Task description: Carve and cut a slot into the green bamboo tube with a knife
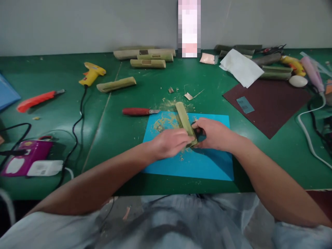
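Note:
A half-round length of split bamboo point(183, 116) slants over the blue sheet point(218, 166), its far end pointing away from me. My left hand point(175, 141) has its fingers closed around the near end. At that end's right side, my right hand point(214, 133) is closed on a dark piece point(200, 133) held against the bamboo; its kind is partly hidden by my fingers. Pale shavings point(166, 121) are scattered on the sheet to the left. A red-handled chisel-like tool point(137, 111) lies with its blade at the sheet's upper left corner.
Several bamboo pieces point(147, 63) line the wall, with another bamboo piece point(116, 84) nearer. On the left are a yellow glue gun point(92, 73), a red cutter point(37, 101) and a purple power strip point(31, 154). A brown sheet point(269, 114) and white paper point(241, 67) lie right.

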The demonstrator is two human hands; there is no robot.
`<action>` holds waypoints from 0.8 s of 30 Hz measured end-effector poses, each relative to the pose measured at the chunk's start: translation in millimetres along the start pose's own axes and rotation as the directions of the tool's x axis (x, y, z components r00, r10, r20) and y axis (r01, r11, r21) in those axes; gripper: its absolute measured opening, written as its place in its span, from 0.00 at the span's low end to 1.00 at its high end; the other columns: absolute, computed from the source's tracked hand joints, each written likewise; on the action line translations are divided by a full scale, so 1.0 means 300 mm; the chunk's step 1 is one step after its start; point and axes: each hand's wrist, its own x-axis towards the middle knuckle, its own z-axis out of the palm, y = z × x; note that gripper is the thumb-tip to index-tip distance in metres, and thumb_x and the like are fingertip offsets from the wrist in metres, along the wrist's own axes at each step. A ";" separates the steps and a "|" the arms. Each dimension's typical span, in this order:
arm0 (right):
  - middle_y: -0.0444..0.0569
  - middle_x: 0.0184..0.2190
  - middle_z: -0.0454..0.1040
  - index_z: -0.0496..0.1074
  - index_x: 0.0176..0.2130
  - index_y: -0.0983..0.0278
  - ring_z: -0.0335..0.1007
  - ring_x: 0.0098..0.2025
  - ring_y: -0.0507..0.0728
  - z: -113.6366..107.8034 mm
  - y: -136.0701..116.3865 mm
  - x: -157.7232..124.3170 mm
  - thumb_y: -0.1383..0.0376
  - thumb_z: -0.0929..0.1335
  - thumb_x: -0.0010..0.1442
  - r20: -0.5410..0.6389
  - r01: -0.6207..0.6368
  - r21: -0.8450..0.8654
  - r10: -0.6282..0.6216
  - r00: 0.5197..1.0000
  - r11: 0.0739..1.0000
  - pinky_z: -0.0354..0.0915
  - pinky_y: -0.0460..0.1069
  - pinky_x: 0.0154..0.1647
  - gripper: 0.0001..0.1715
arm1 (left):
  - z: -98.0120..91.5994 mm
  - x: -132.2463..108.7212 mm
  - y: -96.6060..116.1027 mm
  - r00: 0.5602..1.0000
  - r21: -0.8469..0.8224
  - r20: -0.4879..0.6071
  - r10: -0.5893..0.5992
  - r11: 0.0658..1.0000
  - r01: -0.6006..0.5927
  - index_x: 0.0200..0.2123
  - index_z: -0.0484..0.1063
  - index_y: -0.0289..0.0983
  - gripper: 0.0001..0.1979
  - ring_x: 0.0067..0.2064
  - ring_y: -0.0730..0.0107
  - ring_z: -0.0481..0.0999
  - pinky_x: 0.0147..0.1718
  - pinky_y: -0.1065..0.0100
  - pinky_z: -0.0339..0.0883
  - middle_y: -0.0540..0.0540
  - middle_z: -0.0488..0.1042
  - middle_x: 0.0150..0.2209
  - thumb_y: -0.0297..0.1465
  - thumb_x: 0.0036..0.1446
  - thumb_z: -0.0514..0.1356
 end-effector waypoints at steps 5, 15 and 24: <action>0.46 0.39 0.74 0.75 0.44 0.61 0.67 0.37 0.55 0.001 0.000 0.002 0.58 0.78 0.46 -0.013 -0.003 -0.002 0.003 1.000 1.000 0.58 0.49 0.35 0.25 | -0.009 -0.009 -0.011 0.986 0.049 -0.134 -0.096 0.993 0.104 0.46 0.78 0.35 0.13 0.38 0.67 0.80 0.37 0.68 0.73 0.43 0.79 0.37 0.32 0.72 0.54; 0.46 0.39 0.74 0.76 0.42 0.60 0.66 0.36 0.54 0.000 -0.006 0.002 0.57 0.78 0.47 -0.006 -0.002 -0.013 0.001 1.000 1.000 0.57 0.49 0.34 0.23 | 0.001 -0.005 0.022 0.999 0.027 -0.031 -0.024 0.999 0.025 0.43 0.79 0.36 0.14 0.36 0.68 0.79 0.35 0.69 0.71 0.45 0.79 0.36 0.32 0.73 0.52; 0.46 0.39 0.74 0.75 0.41 0.60 0.66 0.36 0.54 -0.005 -0.010 0.001 0.58 0.78 0.47 0.003 0.003 -0.019 -0.003 1.000 1.000 0.56 0.49 0.34 0.21 | -0.007 -0.007 0.014 0.999 -0.008 -0.005 -0.034 0.999 0.033 0.45 0.78 0.36 0.15 0.38 0.68 0.80 0.37 0.70 0.73 0.44 0.80 0.37 0.33 0.73 0.51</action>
